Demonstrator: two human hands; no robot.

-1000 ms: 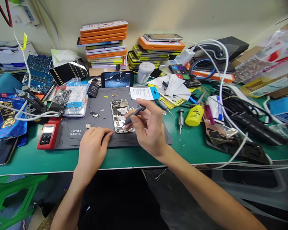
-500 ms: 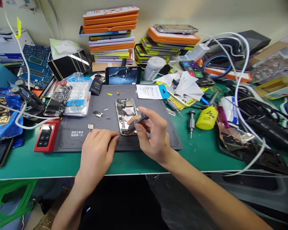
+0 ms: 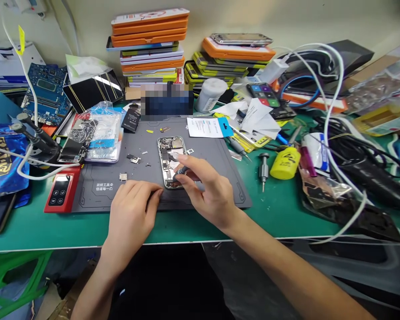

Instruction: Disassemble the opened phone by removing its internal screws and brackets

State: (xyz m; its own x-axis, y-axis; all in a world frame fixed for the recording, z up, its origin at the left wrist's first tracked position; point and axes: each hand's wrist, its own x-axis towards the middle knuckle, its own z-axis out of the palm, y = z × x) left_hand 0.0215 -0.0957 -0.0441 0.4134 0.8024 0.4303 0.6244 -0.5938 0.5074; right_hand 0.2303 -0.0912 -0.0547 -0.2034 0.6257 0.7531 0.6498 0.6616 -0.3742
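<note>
An opened phone lies face up on the grey work mat, its inner boards and metal parts exposed. Over its lower right part, my right hand grips a small dark screwdriver between thumb and fingers. The screwdriver's tip is too small to make out. My left hand rests on the mat's front edge, left of the phone's lower end, with fingers curled and thumb pressed in. What its fingers hold, if anything, is hidden. Left of the phone lie a small metal-and-black part and a metal tray-like piece.
A red control unit adjoins the mat's left side. Another screwdriver and a yellow bottle stand to the right. Stacked cases line the wall. White cables loop at right. A battery lies behind.
My right hand has moved slightly left and its fingers have shifted round the screwdriver, whose handle shows less now. A small white square beside the phone has come into view. My left hand stays put.
</note>
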